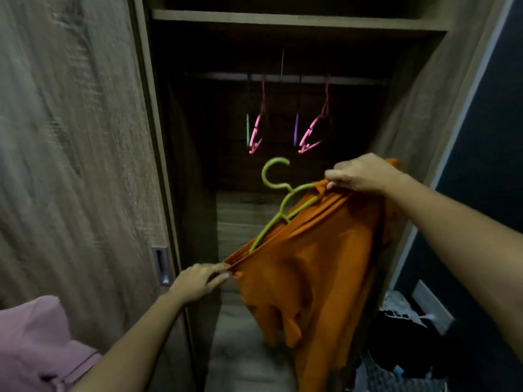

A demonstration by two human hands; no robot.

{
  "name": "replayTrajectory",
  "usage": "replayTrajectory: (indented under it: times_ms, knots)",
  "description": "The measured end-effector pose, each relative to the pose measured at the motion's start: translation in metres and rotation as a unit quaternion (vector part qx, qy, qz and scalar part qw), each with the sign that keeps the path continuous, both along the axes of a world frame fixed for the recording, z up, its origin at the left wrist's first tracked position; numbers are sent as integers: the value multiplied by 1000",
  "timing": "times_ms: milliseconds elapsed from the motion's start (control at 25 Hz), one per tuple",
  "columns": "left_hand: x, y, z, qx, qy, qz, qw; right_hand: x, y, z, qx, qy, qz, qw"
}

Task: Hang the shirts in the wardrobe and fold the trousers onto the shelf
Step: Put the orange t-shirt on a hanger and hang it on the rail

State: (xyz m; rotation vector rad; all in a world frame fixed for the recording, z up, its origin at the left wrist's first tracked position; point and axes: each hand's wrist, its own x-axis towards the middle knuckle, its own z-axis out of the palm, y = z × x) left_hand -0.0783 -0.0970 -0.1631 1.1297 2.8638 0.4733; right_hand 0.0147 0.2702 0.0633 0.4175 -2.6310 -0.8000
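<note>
One orange shirt [311, 264] is draped over a green hanger [283, 202] and held between both hands, in front of the open wardrobe [283, 19]. The left hand [198, 280] pinches the shirt's edge at the hanger's low end. The right hand [365, 174], fingers curled, grips the fabric at the hanger's high end. The hanger is tilted, with its hook uppermost. Above and beyond both hands, a rail [226, 76] carries two pink hangers [256, 128]. Left of the left hand stands the wardrobe door [70, 137]. Below the left forearm lies a pink garment [36, 335]. Beneath the right forearm sits a pile of clothes [402, 315].
</note>
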Motion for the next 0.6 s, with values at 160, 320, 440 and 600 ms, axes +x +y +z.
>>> replayTrajectory:
  times_ms: [160, 320, 440, 600]
  knots:
    - [-22, 19, 57, 47, 22, -48, 998, -10, -18, -35, -48, -30, -38, 998]
    - [-18, 25, 79, 185, -82, -7, 979, -7, -11, -57, -274, -51, -56, 959]
    - [-10, 24, 76, 283, -170, 18, 944, -8, -4, -77, -385, -85, -89, 915]
    - [-13, 35, 88, 296, -171, -16, 940, -15, -16, -97, -522, -146, -48, 839]
